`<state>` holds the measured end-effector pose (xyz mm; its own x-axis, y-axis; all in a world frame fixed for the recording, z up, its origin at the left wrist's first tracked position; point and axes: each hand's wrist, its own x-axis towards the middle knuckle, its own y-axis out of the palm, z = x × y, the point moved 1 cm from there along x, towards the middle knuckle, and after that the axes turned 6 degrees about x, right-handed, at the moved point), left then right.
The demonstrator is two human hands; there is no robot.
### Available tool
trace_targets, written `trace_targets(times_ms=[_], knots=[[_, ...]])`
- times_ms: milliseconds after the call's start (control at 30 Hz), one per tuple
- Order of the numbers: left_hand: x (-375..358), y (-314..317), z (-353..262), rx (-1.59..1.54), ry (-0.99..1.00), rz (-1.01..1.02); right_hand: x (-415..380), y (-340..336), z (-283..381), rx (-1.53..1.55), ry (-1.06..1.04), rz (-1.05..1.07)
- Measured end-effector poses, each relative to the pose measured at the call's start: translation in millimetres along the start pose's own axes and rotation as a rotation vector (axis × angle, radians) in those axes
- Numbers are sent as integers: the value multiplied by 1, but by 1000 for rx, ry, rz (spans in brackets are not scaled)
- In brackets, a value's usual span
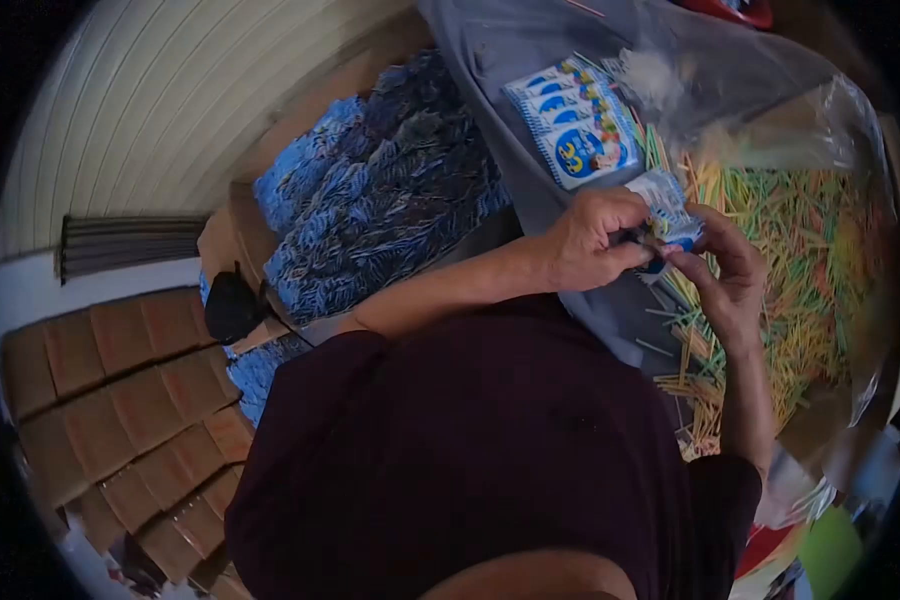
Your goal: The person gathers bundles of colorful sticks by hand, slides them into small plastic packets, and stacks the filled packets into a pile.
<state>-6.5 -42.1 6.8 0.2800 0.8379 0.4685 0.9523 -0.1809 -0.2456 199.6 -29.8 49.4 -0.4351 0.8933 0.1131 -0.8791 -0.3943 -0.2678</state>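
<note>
Both my hands meet over the grey cloth [530,60], pinching one small blue-and-white packet [667,205] between them. My left hand [595,240] clamps its near edge with thumb and fingers; my right hand [725,275] grips the other side. Just right lies a heap of coloured sticks [800,260] on clear plastic; a stack of matching packets [575,120] sits farther off.

This looks like a small packing workshop: a heap of coloured sticks [790,260] on plastic sheeting, a stack of printed packets [575,125], piles of filled blue packs [390,190], and rows of cardboard boxes [120,400].
</note>
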Motion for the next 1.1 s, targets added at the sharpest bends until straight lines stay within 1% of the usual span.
trace_targets(times_ms=[33,100,133,167,200,233,267,300,367,400,433,500,533,567,600,633,667,700,733,767,800,833,867,900,933,967,1000,1067,1100], knots=[[-1,2,-1,-37,-5,25,-5,2,-1,-12,33,-28],[-1,3,-1,-231,-221,-8,-9,9,0,-20,74,-113],[1,1,1,-207,-208,-11,-11,12,-7,95,66,-136],[4,-2,-1,-191,-203,-29,-11,17,-5,85,81,-165],[10,-7,-4,-175,-197,-48,-10,25,0,120,50,-189],[14,-22,0,161,-123,-3,-9,31,3,152,18,-212],[18,-32,9,301,-154,11,-9,33,3,157,15,-184],[23,-40,18,437,-174,29,-11,32,1,138,30,-224],[30,-55,30,914,-2,-12,-22,24,-3,-71,-20,-156],[32,-58,34,909,-52,47,-26,19,-3,-129,18,-129],[34,-59,36,907,-95,108,-33,15,-5,-164,47,-188],[36,-58,29,1078,38,166,-44,8,-6,-385,-83,-190],[36,-58,31,1045,69,187,-50,2,-3,-510,-136,-231],[36,-61,34,1045,42,184,-57,-7,-2,-527,-117,-261],[36,-59,34,1052,10,181,-66,-16,-1,-649,-131,-307],[37,-55,30,1041,29,194,-74,-25,-1,-768,-148,-344],[37,-51,25,1036,34,234,-83,-38,-3,-849,-122,-382],[36,-48,23,1034,32,271,-94,-51,-4,-886,-105,-464],[35,-46,23,1033,33,276,-105,-64,-5,-920,-92,-544],[34,-46,24,972,-24,230,-115,-77,-3,-941,-48,-600],[33,-47,26,911,-78,187,-127,-89,-2,-912,1,-648],[34,-46,27,913,-75,199,-140,-101,-1,-881,52,-695],[34,-47,31,569,-219,158,-150,-110,0,-904,85,-715],[32,-50,34,233,-360,94,-160,-117,-1,-889,72,-700],[29,-50,43,84,-299,27,-167,-120,-2,-852,162,-725],[27,-52,43,120,-262,-5,-163,-117,-7,-805,246,-737],[25,-54,41,161,-222,-31,-153,-109,-10,-769,208,-702],[20,-52,37,154,-149,-109,-141,-97,-12,-483,79,-651],[17,-49,36,138,-128,-139,-124,-83,-10,-365,-23,-631]])
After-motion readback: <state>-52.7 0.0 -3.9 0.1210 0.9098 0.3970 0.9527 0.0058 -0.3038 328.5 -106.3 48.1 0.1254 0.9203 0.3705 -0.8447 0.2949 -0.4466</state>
